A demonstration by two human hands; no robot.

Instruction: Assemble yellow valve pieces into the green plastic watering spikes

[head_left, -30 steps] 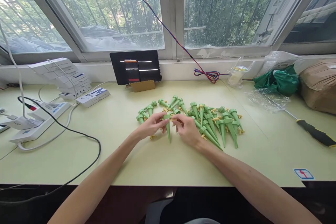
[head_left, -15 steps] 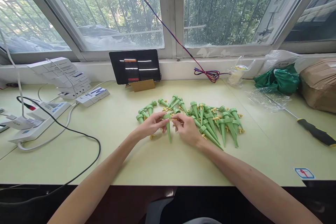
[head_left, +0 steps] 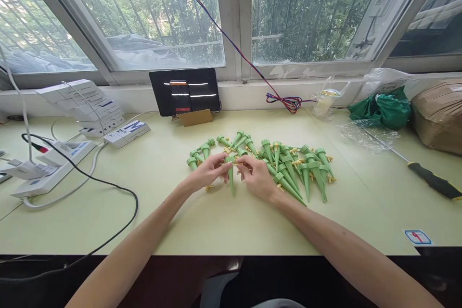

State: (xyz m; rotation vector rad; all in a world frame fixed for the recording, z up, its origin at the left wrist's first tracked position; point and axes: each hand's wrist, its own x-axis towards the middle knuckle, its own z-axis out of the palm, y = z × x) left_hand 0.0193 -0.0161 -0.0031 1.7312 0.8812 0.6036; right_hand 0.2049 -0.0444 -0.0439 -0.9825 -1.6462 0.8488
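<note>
A green plant watering spike (head_left: 231,180) hangs point down between my hands, its ribbed cap at the top. My left hand (head_left: 211,172) grips it near the cap with thumb and fingers. My right hand (head_left: 257,176) pinches the small yellow valve (head_left: 235,164) at the spike's right side; fingertips partly cover it. To the right lies a pile of similar green watering spikes (head_left: 288,168) with yellow valves. Several more spikes (head_left: 205,150) are spread behind and left of my left hand.
A black tablet (head_left: 202,94) leans on a cardboard stand at the sill. White boxes (head_left: 128,133) and a power strip (head_left: 57,168) with cables are at left. A screwdriver (head_left: 433,180), a green bag (head_left: 384,110) and a brown package (head_left: 438,115) lie at right.
Almost nothing differs: both hands keep their hold on the spike and its valve. The whole view has shifted very slightly.
</note>
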